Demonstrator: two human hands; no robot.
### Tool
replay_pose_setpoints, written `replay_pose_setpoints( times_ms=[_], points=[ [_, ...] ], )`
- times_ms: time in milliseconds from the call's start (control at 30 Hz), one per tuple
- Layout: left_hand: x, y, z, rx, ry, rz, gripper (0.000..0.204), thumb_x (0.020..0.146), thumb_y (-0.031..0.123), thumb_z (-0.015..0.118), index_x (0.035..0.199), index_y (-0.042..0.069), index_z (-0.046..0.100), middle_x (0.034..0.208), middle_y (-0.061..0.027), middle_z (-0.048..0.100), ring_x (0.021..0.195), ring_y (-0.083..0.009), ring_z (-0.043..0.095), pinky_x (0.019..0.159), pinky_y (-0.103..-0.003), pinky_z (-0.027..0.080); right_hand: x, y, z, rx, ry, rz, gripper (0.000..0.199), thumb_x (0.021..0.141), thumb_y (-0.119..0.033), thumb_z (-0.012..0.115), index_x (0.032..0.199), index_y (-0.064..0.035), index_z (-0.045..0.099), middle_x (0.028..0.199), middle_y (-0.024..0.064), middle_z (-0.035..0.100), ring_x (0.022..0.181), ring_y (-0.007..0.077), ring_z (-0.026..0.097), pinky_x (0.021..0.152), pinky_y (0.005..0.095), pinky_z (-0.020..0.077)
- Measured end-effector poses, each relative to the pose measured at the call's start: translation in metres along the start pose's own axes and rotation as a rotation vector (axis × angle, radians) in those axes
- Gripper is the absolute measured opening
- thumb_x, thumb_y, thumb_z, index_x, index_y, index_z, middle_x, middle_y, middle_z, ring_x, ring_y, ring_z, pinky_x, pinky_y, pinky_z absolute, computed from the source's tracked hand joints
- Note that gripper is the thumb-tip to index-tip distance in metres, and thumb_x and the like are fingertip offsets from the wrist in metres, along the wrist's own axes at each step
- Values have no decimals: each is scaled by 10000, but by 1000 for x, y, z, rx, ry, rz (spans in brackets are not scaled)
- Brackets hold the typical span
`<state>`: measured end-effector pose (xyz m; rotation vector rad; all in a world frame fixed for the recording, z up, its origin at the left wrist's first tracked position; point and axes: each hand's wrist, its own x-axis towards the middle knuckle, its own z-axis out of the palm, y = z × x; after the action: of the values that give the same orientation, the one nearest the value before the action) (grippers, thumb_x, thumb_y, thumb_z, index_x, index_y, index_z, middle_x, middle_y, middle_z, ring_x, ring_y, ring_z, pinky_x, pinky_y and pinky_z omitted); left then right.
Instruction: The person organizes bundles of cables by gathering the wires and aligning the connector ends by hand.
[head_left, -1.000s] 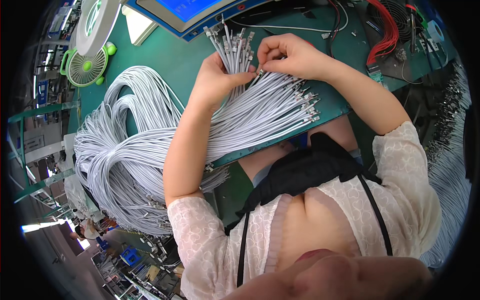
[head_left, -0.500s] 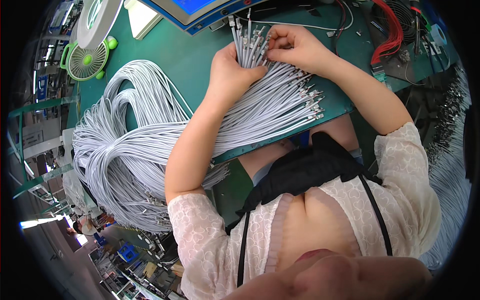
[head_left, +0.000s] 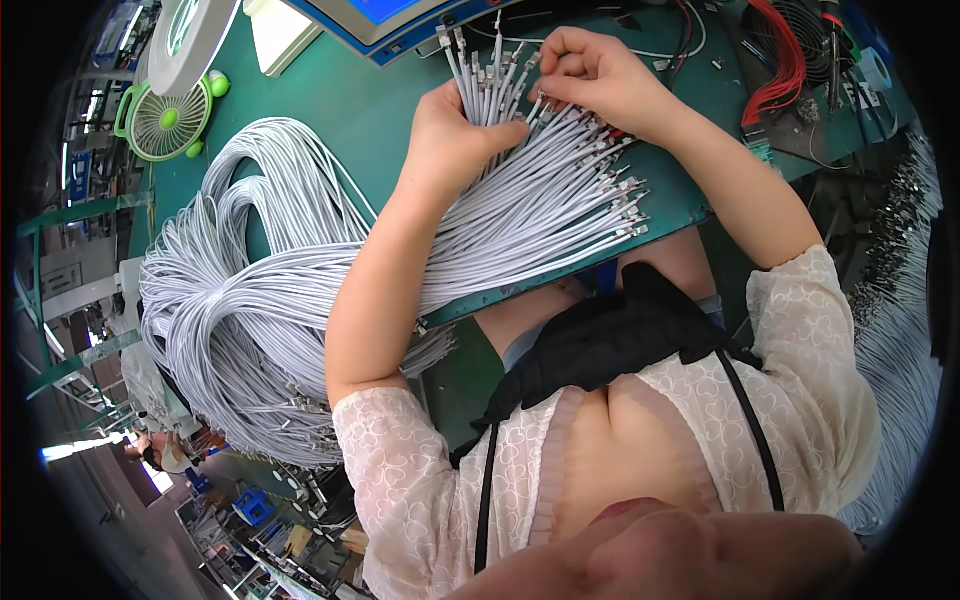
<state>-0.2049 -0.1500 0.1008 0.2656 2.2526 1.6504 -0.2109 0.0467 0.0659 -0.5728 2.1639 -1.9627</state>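
A large bundle of light grey cables (head_left: 330, 270) lies across the green table, looped at the left, its ends with small metal connectors fanned out to the right. My left hand (head_left: 455, 135) is wrapped round a group of these cables, whose tips stand up past my thumb toward the far side. Close to its right, my right hand (head_left: 600, 80) pinches one cable end by its connector (head_left: 541, 96) between thumb and fingertips. More connector ends (head_left: 625, 205) spread below my right forearm, near the table's front edge.
A blue-framed device with a screen (head_left: 400, 30) stands at the far edge. To the left are a green fan (head_left: 167, 122) and a white ring-shaped lamp (head_left: 185, 45). Red wires (head_left: 775, 75) lie far right, and more grey cables (head_left: 900, 330) hang beyond the table's right side.
My right hand has shifted slightly up and right, drawing a cable end a little apart from the group. My left hand has moved slightly left, still round the cables.
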Motion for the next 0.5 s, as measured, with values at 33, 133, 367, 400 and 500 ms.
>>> replay_pose_setpoints(
  times_ms=[33,133,367,400,500],
  points=[
    [0,0,-2,-1,0,0,298,616,-19,718,891,0,604,817,-59,645,680,-119,605,663,-234,481,0,-2,0,44,-7,4,143,840,-95,556,935,-27,474,814,80,637,753,96,587,680,218,466],
    [1,-1,-10,-207,-100,-49,326,619,-21,717,918,-1,591,852,-60,640,720,-119,604,689,-234,478,-2,-8,1,82,-3,6,232,845,-102,542,1055,-27,478,810,81,635,757,107,593,701,231,475],
    [4,-6,-9,-180,-171,-34,391,604,-49,722,963,-5,573,897,-60,627,768,-125,601,700,-250,481,-4,-8,14,-49,12,4,584,759,-63,614,1292,-75,377,736,57,615,710,89,568,652,224,445],
    [5,-6,-9,-117,-163,-48,385,600,-49,727,952,-5,576,887,-57,627,762,-124,601,697,-252,483,-3,-8,13,-48,10,5,584,759,-63,614,1292,-75,377,736,57,615,710,89,568,652,224,445],
    [7,-8,-8,-128,-170,-65,368,597,-48,732,932,-5,588,858,-68,635,741,-135,607,688,-257,489,-2,-7,12,-93,-44,62,591,710,-65,653,1250,-42,414,736,79,624,664,95,566,610,228,441]
  ],
)
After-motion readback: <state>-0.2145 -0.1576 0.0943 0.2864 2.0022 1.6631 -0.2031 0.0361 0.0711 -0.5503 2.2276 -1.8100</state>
